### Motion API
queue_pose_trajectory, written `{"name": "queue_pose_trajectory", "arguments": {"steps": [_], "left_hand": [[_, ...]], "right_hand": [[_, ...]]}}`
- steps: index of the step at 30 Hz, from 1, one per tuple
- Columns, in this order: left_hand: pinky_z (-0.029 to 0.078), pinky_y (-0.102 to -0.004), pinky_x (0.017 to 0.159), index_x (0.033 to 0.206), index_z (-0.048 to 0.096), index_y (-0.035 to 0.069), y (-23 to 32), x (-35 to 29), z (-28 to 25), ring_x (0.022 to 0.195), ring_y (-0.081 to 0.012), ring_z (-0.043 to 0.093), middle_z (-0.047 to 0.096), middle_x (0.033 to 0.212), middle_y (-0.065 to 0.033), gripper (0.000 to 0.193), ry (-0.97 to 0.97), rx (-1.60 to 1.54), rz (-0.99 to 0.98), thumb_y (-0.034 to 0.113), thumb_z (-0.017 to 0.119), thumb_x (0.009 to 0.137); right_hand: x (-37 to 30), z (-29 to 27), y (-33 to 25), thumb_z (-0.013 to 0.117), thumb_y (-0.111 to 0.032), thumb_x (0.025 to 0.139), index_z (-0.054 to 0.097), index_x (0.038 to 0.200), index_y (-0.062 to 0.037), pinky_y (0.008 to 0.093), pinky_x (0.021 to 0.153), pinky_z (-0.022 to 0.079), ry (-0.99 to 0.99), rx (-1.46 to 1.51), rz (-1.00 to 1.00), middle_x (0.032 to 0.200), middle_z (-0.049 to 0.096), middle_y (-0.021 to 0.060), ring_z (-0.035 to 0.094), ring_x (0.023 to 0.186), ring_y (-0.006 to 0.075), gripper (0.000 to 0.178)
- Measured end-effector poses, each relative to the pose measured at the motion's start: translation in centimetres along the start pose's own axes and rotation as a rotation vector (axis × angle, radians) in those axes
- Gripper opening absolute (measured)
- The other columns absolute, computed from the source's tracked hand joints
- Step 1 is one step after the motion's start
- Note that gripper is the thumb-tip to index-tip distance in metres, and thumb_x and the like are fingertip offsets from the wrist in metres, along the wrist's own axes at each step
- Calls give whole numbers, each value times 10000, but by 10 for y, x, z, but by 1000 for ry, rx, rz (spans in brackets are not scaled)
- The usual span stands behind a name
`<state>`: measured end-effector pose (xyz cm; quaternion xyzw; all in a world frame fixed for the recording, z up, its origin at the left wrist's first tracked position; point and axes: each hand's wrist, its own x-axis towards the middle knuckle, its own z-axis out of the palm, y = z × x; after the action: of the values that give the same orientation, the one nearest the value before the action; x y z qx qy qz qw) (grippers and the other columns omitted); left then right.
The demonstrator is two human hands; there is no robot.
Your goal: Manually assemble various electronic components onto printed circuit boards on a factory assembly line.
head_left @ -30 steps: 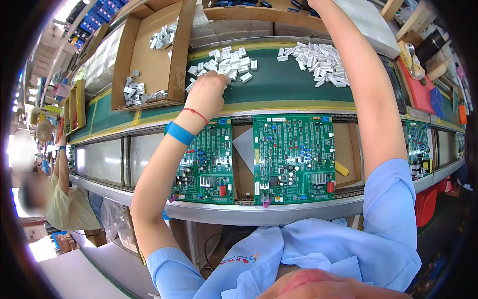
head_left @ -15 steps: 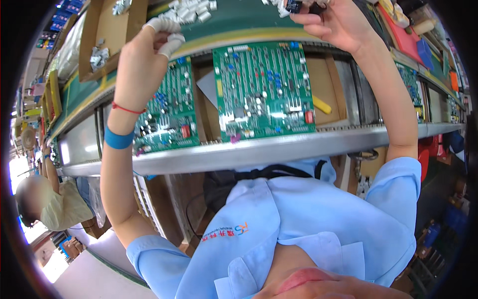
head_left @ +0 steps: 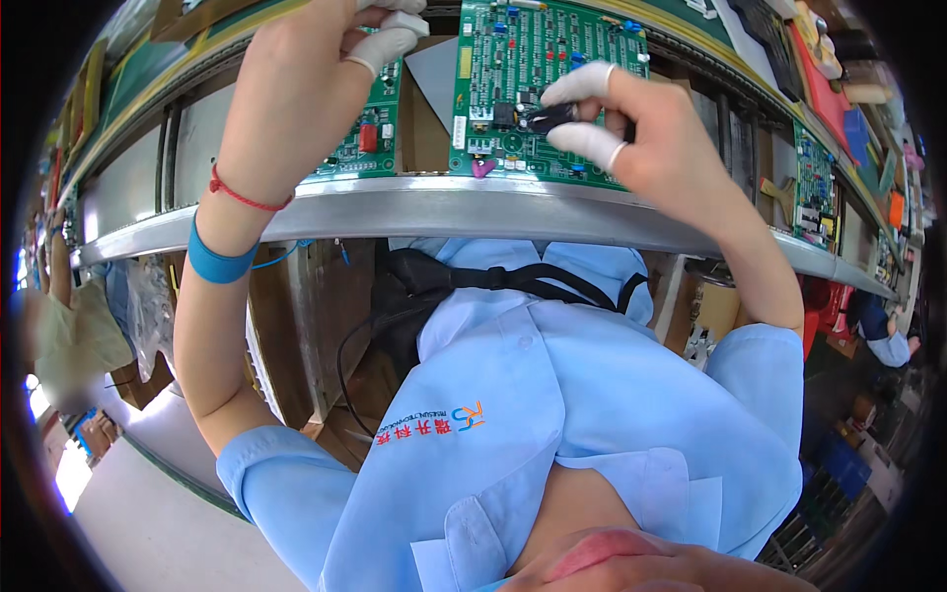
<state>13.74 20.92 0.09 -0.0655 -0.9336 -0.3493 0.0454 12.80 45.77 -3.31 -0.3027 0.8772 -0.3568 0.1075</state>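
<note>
Pinching a small dark part between white-capped fingertips, the right hand hovers just over the near left area of the right-hand green circuit board. The part lies to the left of the palm, at the very tips of the thumb and forefinger, with its long axis running roughly left to right across the board, and it looks to be touching or almost touching the board's surface; I cannot tell whether it is seated. The fingers are closed firmly on it, with the other fingers curled behind. The right forearm comes up from the lower right, with the wrist bent so the fingertips point left and slightly away.

The left hand is raised over the left-hand circuit board, farther from the dark part than the right hand. Its capped fingertips are drawn together near the top edge of the view, but whether they hold anything cannot be told. A red string circles that wrist, with a blue band lower on the forearm.

Both boards lie just beyond a grey metal rail that runs left to right between them and the person's light blue shirt.
</note>
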Motion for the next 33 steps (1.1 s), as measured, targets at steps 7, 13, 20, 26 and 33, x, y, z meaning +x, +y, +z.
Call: {"name": "queue_pose_trajectory", "arguments": {"steps": [7,13,20,26,33], "left_hand": [[520,-285,634,971,679,-20,-12,-11,-6,674,-189,664,691,800,-146,161,-20,9,24,89,710,856],[513,-282,618,982,681,-11,-24,-12,-4,645,-182,646,688,784,-132,164,-42,33,-23,93,708,858],[513,-273,611,983,681,-6,-27,-12,0,634,-166,641,692,784,-117,158,-59,-23,-32,90,707,860],[508,-265,585,982,683,1,-22,-14,0,601,-154,632,685,752,-103,152,-104,-20,-105,96,701,866],[514,-262,585,986,686,8,-25,-15,2,603,-153,639,684,741,-100,168,-98,-4,-39,127,705,868]], "right_hand": [[3,32,12,731,-220,794,662,931,-58,370,557,489,69,-399,-298,816,594,61,635,696,248,222],[2,35,4,773,-180,766,674,955,-76,338,537,490,56,-501,-332,837,617,51,624,667,237,238],[5,32,0,769,-193,767,672,948,-65,327,523,485,27,-584,-324,811,605,48,617,652,230,242],[6,31,1,742,-188,766,619,871,-27,353,525,472,41,-588,-357,791,560,71,630,676,241,229],[7,33,-2,734,-183,754,620,867,-27,352,527,476,34,-584,-381,783,554,71,627,675,237,224]]}}
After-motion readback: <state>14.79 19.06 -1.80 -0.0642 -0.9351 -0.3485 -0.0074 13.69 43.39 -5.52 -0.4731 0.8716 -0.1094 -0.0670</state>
